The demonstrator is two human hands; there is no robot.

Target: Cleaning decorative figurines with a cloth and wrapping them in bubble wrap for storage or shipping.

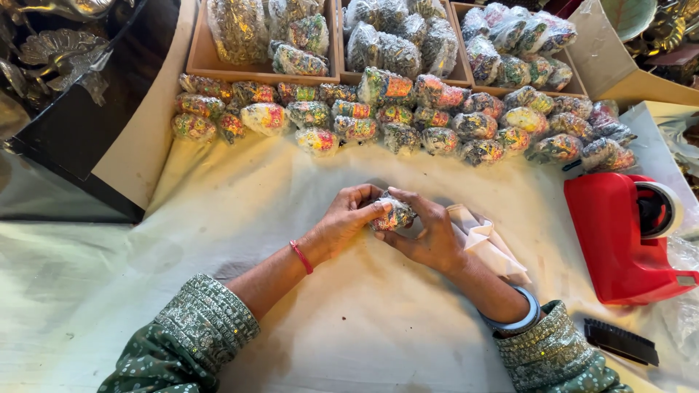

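A small multicoloured ornament in clear plastic wrap sits between both my hands at the middle of the white cloth. My left hand grips it from the left, fingers curled over the top. From the right, my right hand holds it with the thumb against the wrap. A red thread circles my left wrist, and a roll of tape hangs around my right wrist. Under my right forearm lies a stack of clear plastic bags.
Several wrapped ornaments lie in rows at the far side of the cloth, before wooden trays holding more. A red tape dispenser stands at the right, a black comb-like piece near it. Metal figures sit at far left.
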